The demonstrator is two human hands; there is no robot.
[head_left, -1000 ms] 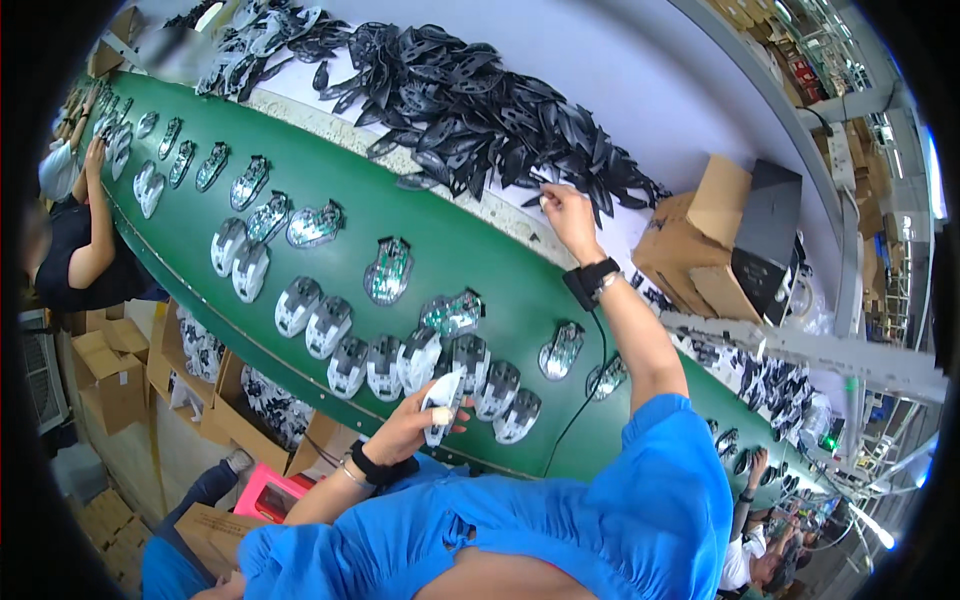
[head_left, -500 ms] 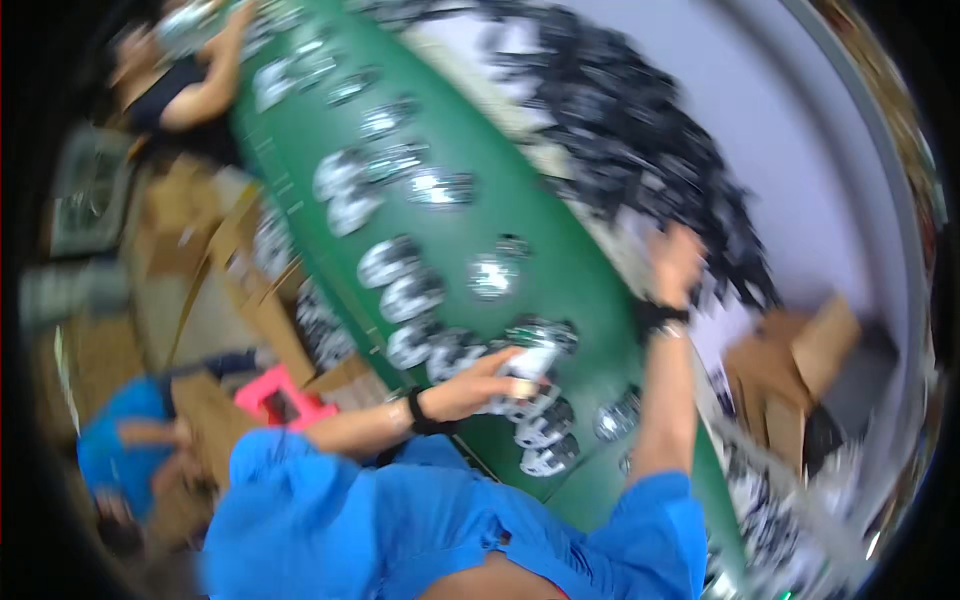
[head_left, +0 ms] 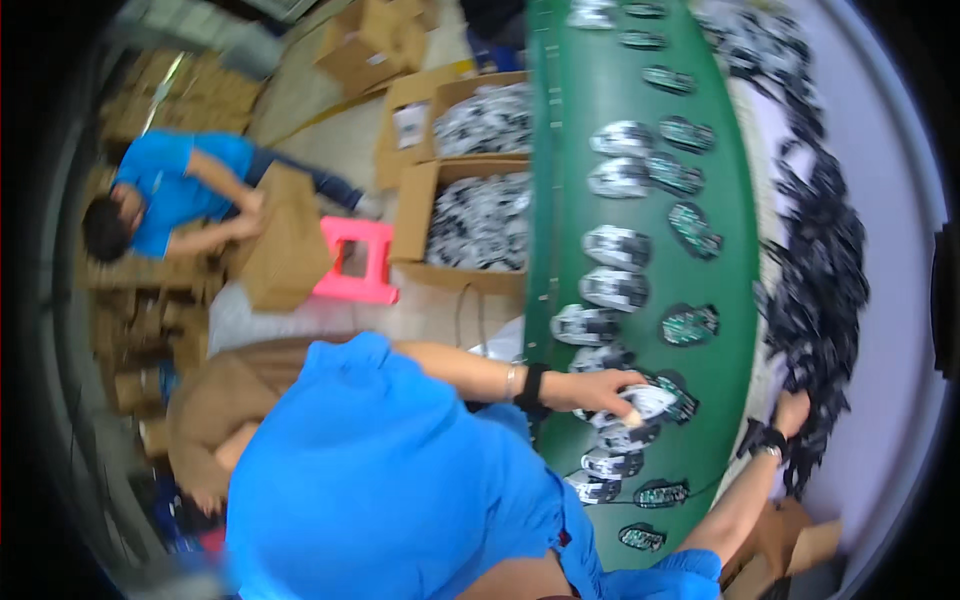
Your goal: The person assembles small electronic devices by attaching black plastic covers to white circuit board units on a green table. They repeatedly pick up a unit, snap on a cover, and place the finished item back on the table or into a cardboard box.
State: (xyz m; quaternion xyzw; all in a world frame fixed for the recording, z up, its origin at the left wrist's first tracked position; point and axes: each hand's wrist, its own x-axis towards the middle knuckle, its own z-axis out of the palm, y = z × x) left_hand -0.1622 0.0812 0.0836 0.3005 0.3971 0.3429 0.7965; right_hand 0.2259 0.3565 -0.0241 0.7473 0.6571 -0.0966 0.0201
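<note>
L hand (head_left: 598,390) at near edge of green conveyor belt (head_left: 640,220), fingers curled round white mouse shell (head_left: 648,402), gripping it over row of similar shells. R hand (head_left: 792,412) further out, at belt's far edge, reaching into pile of black parts (head_left: 820,290); finger spread blurred, can't tell. Beyond belt, on floor: cardboard boxes (head_left: 478,225) full of shells, pink stool (head_left: 358,260), another person in blue (head_left: 165,195) w/ box.

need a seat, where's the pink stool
In the head view the pink stool stands on the floor at left of the green belt, between a brown box and an open carton.
</note>
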